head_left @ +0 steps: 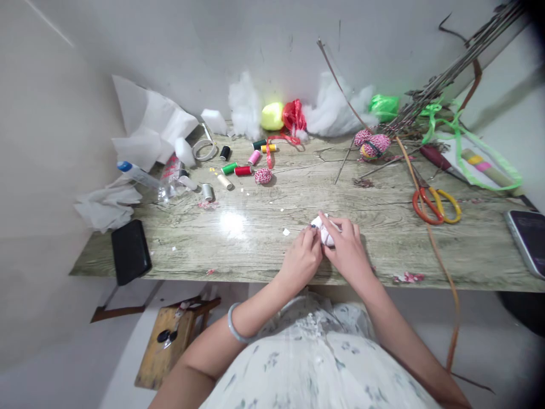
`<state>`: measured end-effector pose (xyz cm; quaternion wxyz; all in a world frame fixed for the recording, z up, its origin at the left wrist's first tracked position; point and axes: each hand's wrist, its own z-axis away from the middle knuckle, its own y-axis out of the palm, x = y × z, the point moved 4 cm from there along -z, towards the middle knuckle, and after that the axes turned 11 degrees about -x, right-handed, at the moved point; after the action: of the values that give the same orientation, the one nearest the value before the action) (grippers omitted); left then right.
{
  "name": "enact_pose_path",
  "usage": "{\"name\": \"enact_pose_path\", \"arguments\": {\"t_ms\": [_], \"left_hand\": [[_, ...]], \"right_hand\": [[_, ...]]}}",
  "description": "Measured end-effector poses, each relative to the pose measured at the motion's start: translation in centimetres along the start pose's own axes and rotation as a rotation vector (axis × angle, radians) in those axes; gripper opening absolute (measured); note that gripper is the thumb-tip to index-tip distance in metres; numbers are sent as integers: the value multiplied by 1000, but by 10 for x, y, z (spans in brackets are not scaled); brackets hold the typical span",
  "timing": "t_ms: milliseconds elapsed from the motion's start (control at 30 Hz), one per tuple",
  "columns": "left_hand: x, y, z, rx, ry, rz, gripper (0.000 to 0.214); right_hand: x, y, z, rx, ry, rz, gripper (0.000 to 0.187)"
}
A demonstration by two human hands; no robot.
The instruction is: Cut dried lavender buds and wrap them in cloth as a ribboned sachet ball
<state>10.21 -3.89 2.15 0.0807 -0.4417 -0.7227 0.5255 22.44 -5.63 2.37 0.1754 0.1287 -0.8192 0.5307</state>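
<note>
Near the table's front edge, both hands meet around a small white rounded bundle (327, 232) with dark lines across it. My right hand (347, 247) is curled around its right side, with the index finger over the top. At the bundle's left side, my left hand (302, 253) has its fingers pressed together beside a small dark spot. What that spot is, and whether those fingertips hold a thread, is too small to tell. The fingers hide much of the bundle. A white paper scrap (286, 232) lies left of the hands.
Several thread spools (243, 170) and a twine ball (263, 176) lie left of centre. White stuffing (336, 108) lines the wall. To the right are scissors (435, 205), a long brown stem (434, 244) crossing the front edge, and a phone (528, 238). A black phone-like slab (131, 251) rests at left.
</note>
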Motion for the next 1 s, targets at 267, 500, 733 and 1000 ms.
{"name": "enact_pose_path", "arguments": {"t_ms": [267, 500, 733, 1000], "left_hand": [[36, -26, 2, 18, -276, 409, 26], [54, -23, -44, 129, -307, 635, 38], [30, -18, -62, 525, -369, 1179, 74], [23, -49, -50, 554, -332, 1062, 106]], "right_hand": [[7, 6, 3, 35, -94, 105, 52], [-9, 6, 3, -41, 33, -146, 41], [-10, -25, -2, 20, 29, -494, 43], [6, -41, -15, 232, -111, -633, 45]]}}
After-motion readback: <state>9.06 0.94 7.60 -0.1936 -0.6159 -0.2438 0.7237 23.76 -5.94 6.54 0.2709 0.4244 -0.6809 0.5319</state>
